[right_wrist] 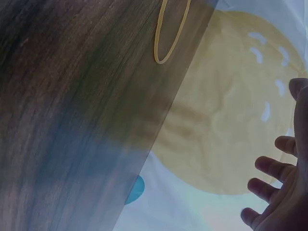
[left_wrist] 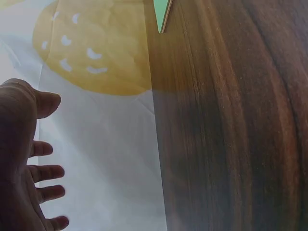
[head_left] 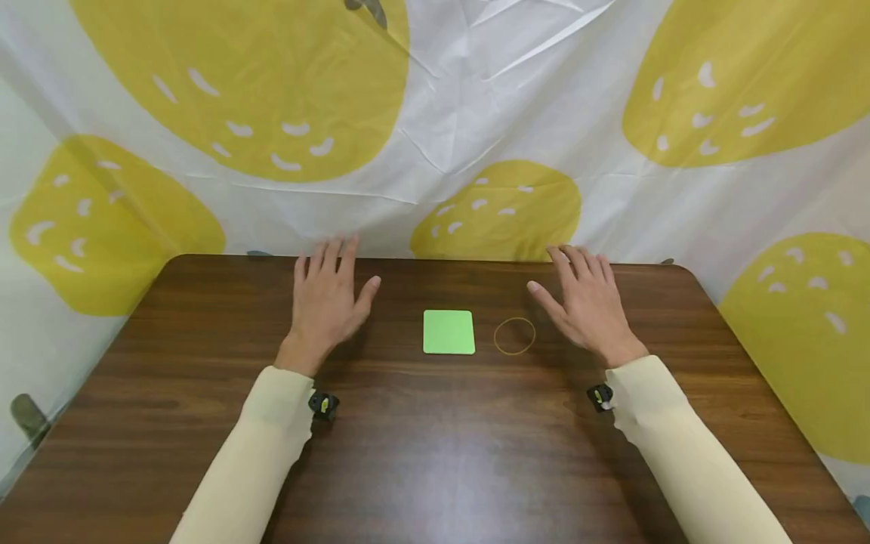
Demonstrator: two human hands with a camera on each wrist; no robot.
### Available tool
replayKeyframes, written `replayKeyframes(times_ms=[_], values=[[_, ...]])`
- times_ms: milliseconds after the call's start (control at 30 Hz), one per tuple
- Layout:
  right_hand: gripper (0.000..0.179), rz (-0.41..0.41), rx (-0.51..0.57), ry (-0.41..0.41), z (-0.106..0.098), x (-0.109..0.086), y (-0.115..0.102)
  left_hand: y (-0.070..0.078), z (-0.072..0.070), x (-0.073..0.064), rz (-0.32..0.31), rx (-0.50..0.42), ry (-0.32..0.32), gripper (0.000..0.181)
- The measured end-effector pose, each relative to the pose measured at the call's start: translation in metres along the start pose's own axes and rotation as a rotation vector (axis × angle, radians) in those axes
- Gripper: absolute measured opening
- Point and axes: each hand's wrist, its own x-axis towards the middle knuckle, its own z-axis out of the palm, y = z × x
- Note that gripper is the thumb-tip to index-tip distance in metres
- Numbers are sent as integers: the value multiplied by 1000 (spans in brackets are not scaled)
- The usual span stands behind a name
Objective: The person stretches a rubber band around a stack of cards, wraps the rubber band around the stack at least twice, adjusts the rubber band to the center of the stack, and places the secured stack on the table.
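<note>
On the wooden table lies a light green square with rounded corners (head_left: 448, 332), flat like a coaster; its corner pokes in at the top of the left wrist view. Just right of it is a thin yellow rubber band (head_left: 495, 339), spread in a loop, its lower end also showing in the right wrist view. My left hand (head_left: 326, 302) is held over the far left of the table, fingers spread and holding nothing. Over the far right, nearer the rubber band, my right hand (head_left: 591, 308) has its fingers extended and likewise holds nothing.
Behind the table (head_left: 435, 453) hangs a white cloth (head_left: 476, 91) printed with big yellow fruit, right along the far edge. Small black devices are strapped at the left wrist (head_left: 324, 406) and right wrist (head_left: 600, 398).
</note>
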Motion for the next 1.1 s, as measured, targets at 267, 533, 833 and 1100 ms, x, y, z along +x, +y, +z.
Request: replayKeyframes(times_ms=[267,533,833,1100], values=[[51,-36,9,49,-4,-1,-3,3,-3,0,25,-31,64,55],[41,15,120,-64,-9,-1,-12,9,-4,-4,-30,-167,-61,53],[40,107,294,-238,-12,-7,-15,18,5,-7,-61,-394,-222,55],[33,116,386,-274,-6,-10,-17,26,22,-6,-20,-565,-336,60]])
